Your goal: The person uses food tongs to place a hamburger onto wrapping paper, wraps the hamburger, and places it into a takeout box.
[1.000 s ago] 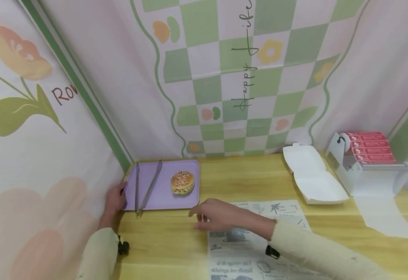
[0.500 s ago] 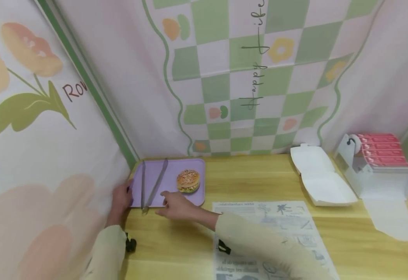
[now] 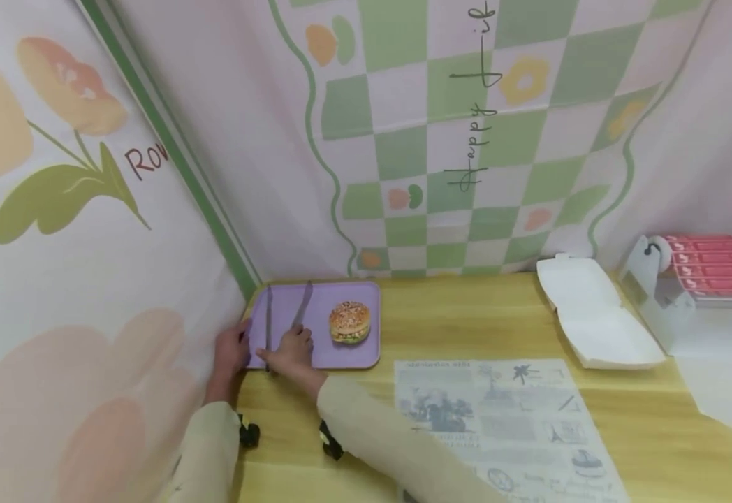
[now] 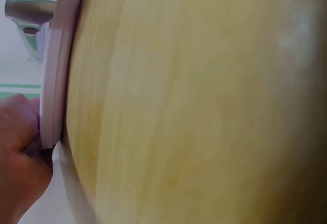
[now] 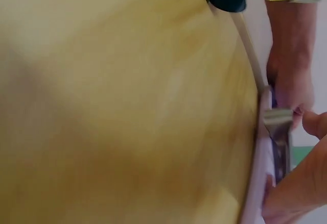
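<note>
My left hand (image 3: 232,349) grips the left edge of a purple tray (image 3: 356,358); in the left wrist view the thumb and fingers close on the tray's rim (image 4: 51,86). Metal tongs (image 3: 303,305) lie spread on the tray, their joined end at its near edge. Over them is my right hand (image 3: 293,355), thumb out toward the left arm of the tongs and fingers at the right arm. In the right wrist view the thumb is apart from the tongs (image 5: 280,132), with a wide gap to the fingers. A sesame-bun burger (image 3: 350,323) sits on the tray's right side.
A newspaper-print sheet (image 3: 485,419) lies on the wooden table (image 3: 454,314). An open white clamshell box (image 3: 605,321) stands at the back right, beside a white dispenser (image 3: 712,314) with a red-printed roll. Patterned curtains border the left and back.
My right hand has moved left from beside the tray onto the tongs. The left hand keeps its grip on the tray. The head view has shifted slightly.
</note>
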A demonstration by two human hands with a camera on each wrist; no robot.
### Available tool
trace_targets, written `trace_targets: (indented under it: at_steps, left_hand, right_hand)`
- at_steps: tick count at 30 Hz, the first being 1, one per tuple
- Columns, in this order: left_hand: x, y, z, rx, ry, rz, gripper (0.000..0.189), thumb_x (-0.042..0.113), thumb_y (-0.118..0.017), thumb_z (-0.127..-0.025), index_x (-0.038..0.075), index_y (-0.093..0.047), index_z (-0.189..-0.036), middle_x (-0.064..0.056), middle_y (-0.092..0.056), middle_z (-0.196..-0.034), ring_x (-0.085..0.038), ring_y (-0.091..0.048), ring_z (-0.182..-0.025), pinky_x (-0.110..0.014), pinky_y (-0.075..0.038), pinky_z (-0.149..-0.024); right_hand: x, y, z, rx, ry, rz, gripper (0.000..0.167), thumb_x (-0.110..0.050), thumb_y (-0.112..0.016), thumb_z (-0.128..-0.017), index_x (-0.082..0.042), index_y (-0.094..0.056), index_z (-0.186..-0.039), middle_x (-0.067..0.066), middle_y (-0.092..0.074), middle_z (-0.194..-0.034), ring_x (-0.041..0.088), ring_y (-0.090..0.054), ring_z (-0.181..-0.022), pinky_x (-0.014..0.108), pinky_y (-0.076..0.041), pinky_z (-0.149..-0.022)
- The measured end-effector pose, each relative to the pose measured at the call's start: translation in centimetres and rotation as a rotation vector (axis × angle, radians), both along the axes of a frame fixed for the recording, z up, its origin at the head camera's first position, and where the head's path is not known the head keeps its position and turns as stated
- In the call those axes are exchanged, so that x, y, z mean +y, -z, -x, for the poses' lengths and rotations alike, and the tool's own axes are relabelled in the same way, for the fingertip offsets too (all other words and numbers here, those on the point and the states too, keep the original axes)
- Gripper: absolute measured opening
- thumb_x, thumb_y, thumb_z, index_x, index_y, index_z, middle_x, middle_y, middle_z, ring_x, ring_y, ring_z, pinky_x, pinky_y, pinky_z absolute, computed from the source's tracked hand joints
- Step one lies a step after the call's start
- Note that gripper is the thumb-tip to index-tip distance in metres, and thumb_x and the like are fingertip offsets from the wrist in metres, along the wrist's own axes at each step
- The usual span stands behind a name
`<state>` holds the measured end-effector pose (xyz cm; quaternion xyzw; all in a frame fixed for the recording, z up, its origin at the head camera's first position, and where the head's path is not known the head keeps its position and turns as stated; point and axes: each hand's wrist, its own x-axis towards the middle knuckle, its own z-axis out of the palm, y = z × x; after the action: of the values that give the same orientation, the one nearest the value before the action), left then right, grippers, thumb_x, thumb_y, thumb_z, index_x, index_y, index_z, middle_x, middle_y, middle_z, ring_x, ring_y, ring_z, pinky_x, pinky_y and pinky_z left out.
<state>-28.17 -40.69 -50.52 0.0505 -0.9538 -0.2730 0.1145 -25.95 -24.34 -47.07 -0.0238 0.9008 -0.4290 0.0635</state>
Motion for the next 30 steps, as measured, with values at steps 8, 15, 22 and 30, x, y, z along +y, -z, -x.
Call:
trace_targets:
  at_steps: [8, 15, 22, 30]
  left_hand:
    - [0.4, -0.1, 0.4, 0.016, -0.025, -0.028, 0.043, -0.004, -0.052, -0.092, -0.004, -0.055, -0.136, -0.031, -0.056, -0.134, -0.05, -0.052, -0.125, -0.056, -0.042, -0.108]
    - [0.1, -0.1, 0.0, 0.0, -0.024, -0.026, 0.043, -0.006, -0.05, -0.092, -0.006, -0.055, -0.135, -0.032, -0.056, -0.133, -0.05, -0.053, -0.125, -0.056, -0.042, -0.108]
    - [0.8, -0.2, -0.4, -0.041, -0.03, 0.002, 0.044, -0.005, -0.049, -0.093, -0.006, -0.052, -0.138, -0.032, -0.054, -0.136, -0.05, -0.05, -0.127, -0.056, -0.04, -0.11]
    - [1.0, -0.7, -0.6, -0.072, -0.059, -0.019, 0.044, -0.003, -0.048, -0.094, -0.004, -0.051, -0.139, -0.033, -0.051, -0.138, -0.05, -0.048, -0.129, -0.058, -0.04, -0.109]
  right_hand:
    - [-2.1, 1.3, 1.3, 0.033, 0.191, -0.041, 0.104, -0.038, -0.088, -0.071, 0.009, -0.033, -0.147, 0.027, -0.046, -0.131, 0.04, -0.05, -0.121, 0.047, -0.047, -0.102]
    - [-2.3, 2.1, 1.9, 0.043, 0.16, -0.054, 0.099, -0.019, -0.08, -0.068, 0.011, -0.03, -0.149, 0.029, -0.05, -0.134, 0.041, -0.053, -0.121, 0.046, -0.048, -0.103]
    - [0.0, 0.9, 1.4, 0.021, 0.058, 0.028, 0.104, -0.016, -0.081, -0.07, 0.007, -0.023, -0.153, 0.03, -0.057, -0.13, 0.039, -0.064, -0.108, 0.046, -0.058, -0.086]
    - [1.5, -1.1, 0.3, 0.037, -0.051, 0.104, 0.097, 0.0, -0.078, -0.066, 0.007, -0.028, -0.149, 0.027, -0.065, -0.111, 0.037, -0.067, -0.092, 0.042, -0.06, -0.079]
